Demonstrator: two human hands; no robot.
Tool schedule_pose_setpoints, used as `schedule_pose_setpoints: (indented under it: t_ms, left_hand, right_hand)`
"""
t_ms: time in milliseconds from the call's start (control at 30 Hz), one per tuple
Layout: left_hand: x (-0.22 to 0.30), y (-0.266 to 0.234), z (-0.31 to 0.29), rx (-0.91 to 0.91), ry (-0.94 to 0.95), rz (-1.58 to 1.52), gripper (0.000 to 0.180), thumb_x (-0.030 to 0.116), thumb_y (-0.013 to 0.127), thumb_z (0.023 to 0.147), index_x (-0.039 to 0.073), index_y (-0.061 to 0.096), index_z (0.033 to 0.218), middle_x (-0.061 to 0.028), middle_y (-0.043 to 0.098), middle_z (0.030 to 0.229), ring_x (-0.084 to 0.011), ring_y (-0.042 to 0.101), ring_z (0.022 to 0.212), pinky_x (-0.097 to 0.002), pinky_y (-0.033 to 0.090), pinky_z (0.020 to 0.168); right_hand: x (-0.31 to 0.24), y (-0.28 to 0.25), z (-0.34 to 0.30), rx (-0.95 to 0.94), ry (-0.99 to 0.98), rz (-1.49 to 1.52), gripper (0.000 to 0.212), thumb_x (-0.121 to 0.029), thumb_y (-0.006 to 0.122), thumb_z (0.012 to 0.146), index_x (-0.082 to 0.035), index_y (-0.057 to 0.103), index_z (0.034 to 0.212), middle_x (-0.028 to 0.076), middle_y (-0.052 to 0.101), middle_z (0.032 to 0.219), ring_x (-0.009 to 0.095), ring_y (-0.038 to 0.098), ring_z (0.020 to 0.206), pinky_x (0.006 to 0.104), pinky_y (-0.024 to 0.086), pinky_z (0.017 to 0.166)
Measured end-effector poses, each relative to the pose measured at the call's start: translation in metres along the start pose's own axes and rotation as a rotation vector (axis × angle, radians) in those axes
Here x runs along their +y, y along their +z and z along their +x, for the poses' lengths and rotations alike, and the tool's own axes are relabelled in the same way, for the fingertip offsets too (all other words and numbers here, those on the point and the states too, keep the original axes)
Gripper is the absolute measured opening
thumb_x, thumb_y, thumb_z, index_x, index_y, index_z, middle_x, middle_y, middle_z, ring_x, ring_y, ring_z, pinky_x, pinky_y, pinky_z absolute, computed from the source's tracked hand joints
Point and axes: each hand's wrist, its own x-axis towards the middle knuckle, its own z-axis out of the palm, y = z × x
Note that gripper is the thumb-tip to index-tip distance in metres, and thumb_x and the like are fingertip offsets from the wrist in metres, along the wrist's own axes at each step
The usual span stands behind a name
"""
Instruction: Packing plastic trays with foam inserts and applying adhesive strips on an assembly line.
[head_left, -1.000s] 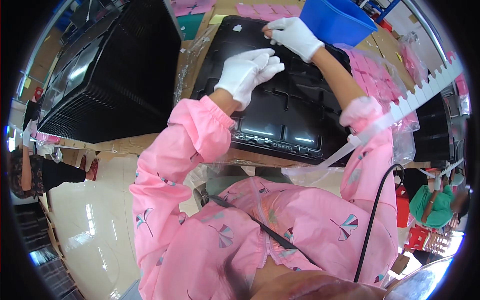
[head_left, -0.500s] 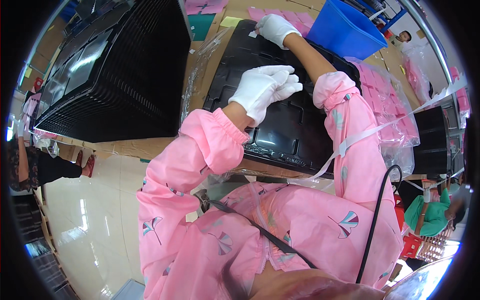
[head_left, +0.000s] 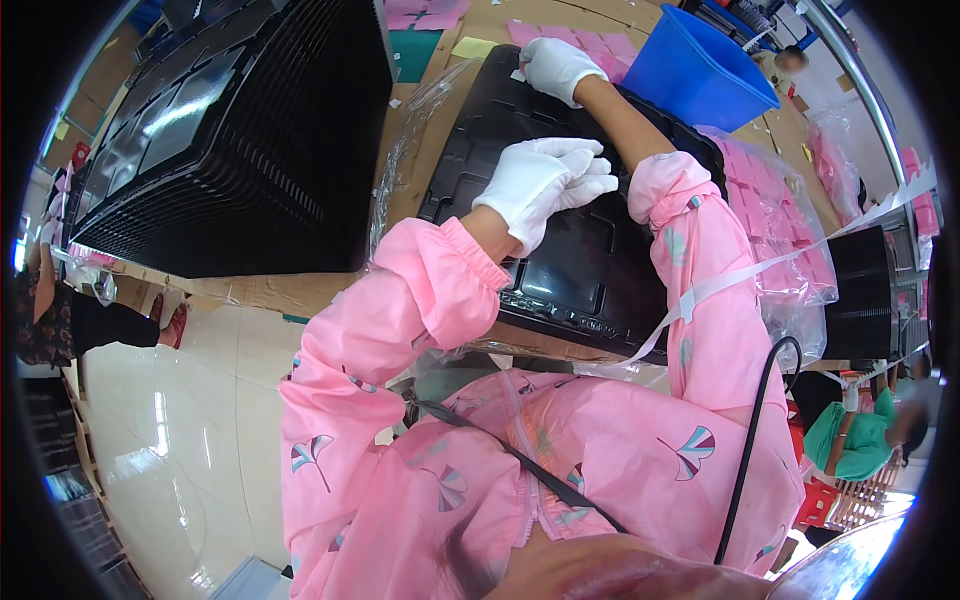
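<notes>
A black moulded plastic tray (head_left: 560,275) with raised ridges lies in front of me. My left hand (head_left: 545,190), in a white glove, hovers over its middle with the fingers stretched to the right, and nothing shows in it. Toward the tray's far edge, my right hand (head_left: 562,70), also gloved, has its fingers curled down against the surface. Whatever those fingertips may hold is hidden. Right beside them sits a small white piece (head_left: 518,75) on the tray.
A tall stack of black trays (head_left: 300,150) stands at left. Beyond my right arm are a blue bin (head_left: 700,70) and pink sheets in clear plastic (head_left: 775,215). A white strap (head_left: 740,285) crosses my right sleeve. Other people are at both sides.
The whole view has shifted slightly, so the table things sit a little further right. Both hands keep nearly the same places over the tray.
</notes>
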Motion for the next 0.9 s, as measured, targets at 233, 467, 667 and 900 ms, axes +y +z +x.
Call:
schedule_pose_setpoints:
  t_ms: [233, 467, 667, 900]
  left_hand:
    - [-0.001, -0.001, 0.001, 0.006, -0.015, -0.022, 0.034, 0.009, 0.056, 0.091, -0.006, 0.051, 0.121, -0.0158, 0.06, 0.113, -0.0238, 0.064, 0.097, -0.0249, 0.053, 0.079]
    - [-0.001, 0.0, -0.001, 0.01, -0.012, -0.027, 0.032, 0.008, 0.055, 0.091, -0.007, 0.052, 0.12, -0.0162, 0.06, 0.111, -0.0235, 0.064, 0.096, -0.0248, 0.053, 0.079]
    - [-0.004, 0.0, 0.0, 0.01, 0.0, -0.047, 0.03, 0.007, 0.055, 0.091, -0.007, 0.053, 0.118, -0.0171, 0.061, 0.109, -0.0243, 0.064, 0.095, -0.0256, 0.054, 0.08]
    - [-0.004, 0.006, 0.0, 0.073, 0.144, -0.143, 0.033, 0.006, 0.054, 0.091, -0.008, 0.05, 0.12, -0.0194, 0.057, 0.115, -0.0273, 0.061, 0.102, -0.0296, 0.053, 0.085]
  right_hand:
    - [-0.011, -0.003, -0.017, 0.069, -0.068, -0.115, 0.022, -0.023, 0.056, 0.085, -0.004, 0.067, 0.088, 0.018, 0.065, 0.09, 0.034, 0.063, 0.085, 0.0401, 0.05, 0.074]
    - [-0.013, -0.002, -0.024, 0.103, -0.123, -0.077, 0.022, -0.022, 0.054, 0.085, -0.006, 0.068, 0.09, 0.017, 0.065, 0.094, 0.035, 0.063, 0.086, 0.0413, 0.05, 0.075]
    - [-0.013, -0.003, -0.04, 0.153, -0.169, -0.022, 0.022, -0.022, 0.053, 0.084, -0.007, 0.068, 0.091, 0.016, 0.065, 0.096, 0.035, 0.062, 0.089, 0.0422, 0.049, 0.078]
    - [0.001, -0.038, -0.119, 0.2, 0.096, 0.81, 0.02, -0.016, 0.059, 0.083, 0.001, 0.066, 0.092, 0.008, 0.064, 0.077, 0.012, 0.06, 0.067, 0.0263, 0.049, 0.064]
